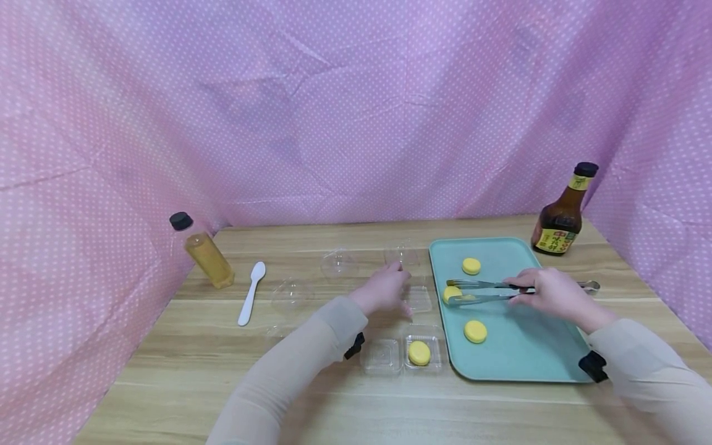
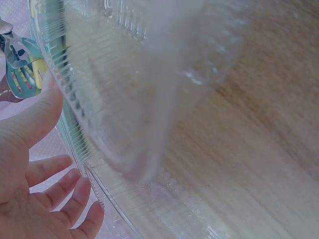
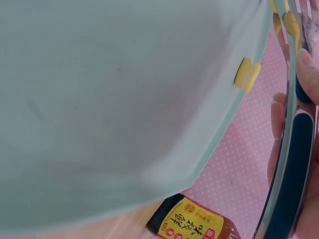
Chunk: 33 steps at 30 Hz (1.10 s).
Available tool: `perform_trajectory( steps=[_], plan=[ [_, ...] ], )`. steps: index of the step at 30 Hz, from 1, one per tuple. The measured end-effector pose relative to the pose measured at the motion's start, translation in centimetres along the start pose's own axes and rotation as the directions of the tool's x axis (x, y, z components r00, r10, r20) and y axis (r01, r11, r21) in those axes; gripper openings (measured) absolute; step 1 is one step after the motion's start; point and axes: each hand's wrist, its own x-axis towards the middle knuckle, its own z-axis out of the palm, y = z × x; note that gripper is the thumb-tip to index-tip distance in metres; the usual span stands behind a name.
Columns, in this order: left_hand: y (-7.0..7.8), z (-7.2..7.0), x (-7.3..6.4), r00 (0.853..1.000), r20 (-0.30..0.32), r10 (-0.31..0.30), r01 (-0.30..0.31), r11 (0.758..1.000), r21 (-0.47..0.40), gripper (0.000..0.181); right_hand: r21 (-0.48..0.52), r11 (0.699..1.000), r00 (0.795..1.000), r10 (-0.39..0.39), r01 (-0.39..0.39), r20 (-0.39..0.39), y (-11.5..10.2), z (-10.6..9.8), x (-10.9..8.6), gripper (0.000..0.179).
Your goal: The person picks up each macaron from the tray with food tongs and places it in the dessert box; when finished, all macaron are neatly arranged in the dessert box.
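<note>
1. Tongs [image 1: 479, 285] are held in the right hand [image 1: 559, 295], fingers and thumb closed about the handles; in the right wrist view their far ends are cut off by the frame's top edge.
2. One yellow macaron [image 1: 451, 293] is set between the tongs' arms, near the left rim of the teal tray [image 1: 534, 346]. It is partly covered by the metal — whether it is lifted or merely enclosed cannot be told.
3. Two other macarons are seen on the tray: a far macaron [image 1: 471, 266] and a near macaron [image 1: 475, 331].
4. The left hand [image 1: 386, 289] is spread, fingers apart, beside a clear box [image 1: 418, 298], which is partly hidden by it. Contact cannot be confirmed; in the left wrist view the plastic near the thumb is blurred.
5. A fourth macaron [image 1: 419, 353] is contained in a front clear box [image 1: 436, 357], just beside another clear box [image 1: 381, 356].
6. Further clear plastic pieces [image 1: 340, 264] are barely distinguished from the wood — one is partly covered by the left sleeve [image 1: 311, 346].
7. The brown sauce bottle [image 1: 560, 216] is cropped in the right wrist view.
</note>
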Motion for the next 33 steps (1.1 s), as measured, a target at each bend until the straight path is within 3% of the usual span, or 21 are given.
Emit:
perform_trajectory(
  steps=[19, 26, 33],
  plan=[
    [0.0, 0.0, 0.0, 1.0, -0.006, 0.018, -0.018, 0.999, 0.028, 0.078, -0.016, 0.999, 0.997, -0.044, 0.043, -0.062, -0.6, -0.8, 0.8, 0.037],
    [-0.1, 0.0, 0.0, 1.0, -0.006, 0.01, -0.01, 1.0, -0.014, 0.075, -0.012, 0.997, 0.993, -0.076, 0.076, -0.09, -1.1, -0.9, 1.2, 0.037],
    [0.1, -0.2, 0.0, 1.0, -0.015, 0.027, -0.027, 0.999, 0.041, 0.079, -0.029, 0.994, 0.989, -0.104, 0.101, -0.102, -1.8, -0.8, 1.9, 0.037]
  ],
)
